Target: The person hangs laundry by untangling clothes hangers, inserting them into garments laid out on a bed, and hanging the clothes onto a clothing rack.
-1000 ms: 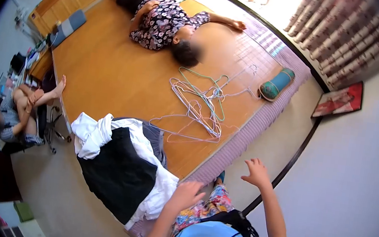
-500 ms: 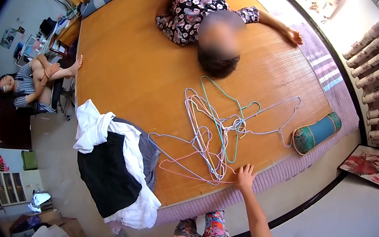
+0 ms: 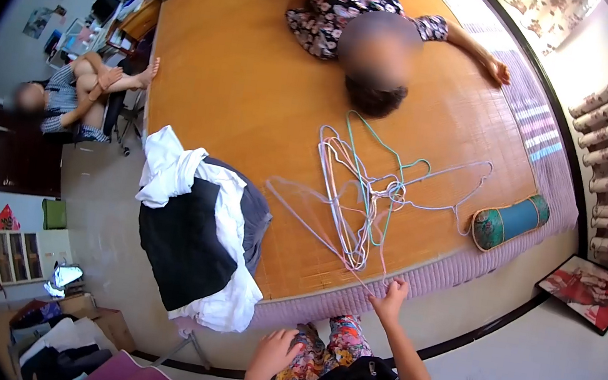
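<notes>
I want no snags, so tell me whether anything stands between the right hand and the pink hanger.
Nothing visible does: the right hand touches the near end of the pink hanger, beside the bed.

The right hand [image 3: 387, 303] grips a corner of a pink hanger [image 3: 384, 257] at the near edge of the bed [image 3: 226, 78], tangled hangers [image 3: 397, 191] just beyond it. The left hand [image 3: 275, 353] hangs empty near piled clothes [image 3: 188, 240]. Right of the right hand lies a bolster [image 3: 511, 223]; beyond both, a person [image 3: 357, 7].
</notes>
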A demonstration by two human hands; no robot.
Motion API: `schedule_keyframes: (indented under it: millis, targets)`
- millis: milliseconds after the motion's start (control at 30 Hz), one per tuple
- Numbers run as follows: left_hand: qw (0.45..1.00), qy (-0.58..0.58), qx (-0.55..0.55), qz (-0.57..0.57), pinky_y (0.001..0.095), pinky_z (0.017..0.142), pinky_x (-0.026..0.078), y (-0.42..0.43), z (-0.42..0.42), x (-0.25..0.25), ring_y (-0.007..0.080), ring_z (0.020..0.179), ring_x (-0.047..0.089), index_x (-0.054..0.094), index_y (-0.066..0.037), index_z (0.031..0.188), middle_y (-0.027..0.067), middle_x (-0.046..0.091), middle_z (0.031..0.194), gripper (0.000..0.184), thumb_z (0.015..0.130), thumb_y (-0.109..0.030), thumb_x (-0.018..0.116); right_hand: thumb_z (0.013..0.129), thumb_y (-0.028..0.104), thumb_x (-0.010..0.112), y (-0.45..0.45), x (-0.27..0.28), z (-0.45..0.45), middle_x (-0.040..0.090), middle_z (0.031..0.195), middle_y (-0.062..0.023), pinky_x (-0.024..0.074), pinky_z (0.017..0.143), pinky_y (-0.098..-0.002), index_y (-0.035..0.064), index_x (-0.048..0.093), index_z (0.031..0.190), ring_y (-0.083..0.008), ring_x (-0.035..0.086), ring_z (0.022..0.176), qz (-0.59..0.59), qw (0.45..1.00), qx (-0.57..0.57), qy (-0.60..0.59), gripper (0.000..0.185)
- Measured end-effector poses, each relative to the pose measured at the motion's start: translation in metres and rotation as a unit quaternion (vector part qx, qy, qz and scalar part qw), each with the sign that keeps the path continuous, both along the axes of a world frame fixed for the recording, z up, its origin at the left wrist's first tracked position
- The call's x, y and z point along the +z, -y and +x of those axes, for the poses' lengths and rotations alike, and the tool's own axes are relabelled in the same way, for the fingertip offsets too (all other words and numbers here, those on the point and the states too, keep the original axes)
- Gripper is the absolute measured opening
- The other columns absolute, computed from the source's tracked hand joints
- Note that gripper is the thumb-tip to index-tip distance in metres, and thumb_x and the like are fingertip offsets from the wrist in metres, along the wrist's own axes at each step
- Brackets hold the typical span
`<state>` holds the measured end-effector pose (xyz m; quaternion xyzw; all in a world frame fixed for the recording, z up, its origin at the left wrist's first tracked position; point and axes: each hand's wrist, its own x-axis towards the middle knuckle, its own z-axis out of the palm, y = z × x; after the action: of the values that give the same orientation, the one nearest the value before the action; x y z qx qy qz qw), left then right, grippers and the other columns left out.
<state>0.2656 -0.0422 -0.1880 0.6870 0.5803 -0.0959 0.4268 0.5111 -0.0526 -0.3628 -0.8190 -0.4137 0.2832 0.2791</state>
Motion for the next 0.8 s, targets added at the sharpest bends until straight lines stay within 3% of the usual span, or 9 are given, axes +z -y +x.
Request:
schedule_keyframes:
  millis: [200,267,400,500,533,600,667,767,800]
  targets:
    - [0.999,0.023,-0.041,0.016,0.0386,0.078,0.037,0.028,-0.006,-0.002,0.0297,0.094,0.047,0.047,-0.008,0.104,0.0137,0.051,0.100,0.035,0.078,-0.031,0.047,0.040,0.011,0.072,0.043,0.013,0.000,0.037,0.095,-0.0150,0.0358,0.070,-0.0354,0.0015,0.039,0.069,-0.0278,0.039,0.082,0.044,0.996,0.070,-0.021,0.045]
    - [0.997,0.065,-0.004,0.028,0.0384,0.077,0.038,0.036,-0.013,0.006,0.0304,0.094,0.047,0.046,-0.007,0.105,0.0136,0.050,0.101,0.037,0.077,-0.031,0.048,0.039,0.013,0.072,0.051,0.040,-0.002,0.036,0.088,-0.0087,0.0375,0.058,-0.0275,-0.0011,0.043,0.090,-0.0181,0.039,0.070,0.066,0.987,0.146,-0.035,0.060]
    - [0.984,0.110,0.101,0.096,0.0357,0.080,0.038,0.066,-0.041,0.003,0.0285,0.101,0.044,0.036,-0.003,0.116,0.0166,0.045,0.111,0.053,0.076,-0.033,0.053,0.039,0.011,0.073,0.044,0.105,-0.037,0.038,0.088,-0.0085,0.0369,0.061,-0.0270,0.0031,0.040,0.070,-0.0199,0.039,0.072,0.003,0.960,0.262,-0.095,0.046]
    - [0.860,0.408,0.302,-0.056,0.0358,0.087,0.033,0.092,-0.076,0.001,0.0250,0.112,0.034,0.014,-0.004,0.126,0.0174,0.030,0.123,0.073,0.074,-0.027,0.059,0.040,0.009,0.072,0.039,0.150,-0.093,0.041,0.096,-0.0105,0.0371,0.065,-0.0274,0.0047,0.036,0.064,-0.0220,0.040,0.080,0.057,0.904,0.400,-0.139,0.044]
    - [0.854,0.413,0.315,-0.038,0.0358,0.087,0.033,0.102,-0.089,0.001,0.0250,0.112,0.034,0.014,-0.004,0.126,0.0174,0.030,0.123,0.073,0.074,-0.027,0.059,0.039,0.009,0.072,0.039,0.149,-0.112,0.041,0.097,-0.0103,0.0369,0.065,-0.0276,0.0048,0.037,0.064,-0.0215,0.040,0.080,0.111,0.881,0.443,-0.123,0.043]
    - [0.714,0.550,0.433,0.016,0.0372,0.087,0.033,0.120,-0.114,0.009,0.0252,0.114,0.031,0.010,-0.007,0.128,0.0166,0.022,0.128,0.076,0.074,-0.024,0.060,0.043,0.007,0.070,0.041,0.181,-0.160,0.040,0.099,-0.0134,0.0380,0.070,-0.0319,0.0040,0.038,0.065,-0.0263,0.042,0.089,0.113,0.861,0.480,-0.122,0.039]
    - [0.698,0.518,0.478,0.128,0.0348,0.084,0.037,0.142,-0.133,0.010,0.0246,0.111,0.036,0.011,-0.009,0.127,0.0148,0.022,0.127,0.071,0.075,-0.017,0.059,0.046,0.006,0.068,0.050,0.224,-0.215,0.039,0.101,-0.0159,0.0379,0.074,-0.0365,0.0032,0.039,0.065,-0.0308,0.041,0.094,0.196,0.832,0.518,-0.039,0.035]
    - [0.452,0.554,0.646,0.267,0.0356,0.078,0.043,0.168,-0.171,0.021,0.0245,0.104,0.043,0.020,-0.010,0.119,0.0114,0.028,0.118,0.047,0.082,-0.015,0.048,0.052,0.004,0.064,0.073,0.230,-0.286,0.037,0.105,-0.0204,0.0357,0.080,-0.0451,0.0017,0.040,0.065,-0.0398,0.036,0.103,0.309,0.755,0.577,0.034,0.027]
    - [0.417,0.542,0.672,0.283,0.0373,0.078,0.043,0.177,-0.188,0.023,0.0251,0.103,0.043,0.019,-0.012,0.120,0.0108,0.024,0.120,0.048,0.082,-0.018,0.047,0.055,0.003,0.062,0.078,0.225,-0.309,0.036,0.106,-0.0223,0.0337,0.082,-0.0493,0.0010,0.041,0.065,-0.0443,0.033,0.106,0.343,0.716,0.608,0.024,0.023]
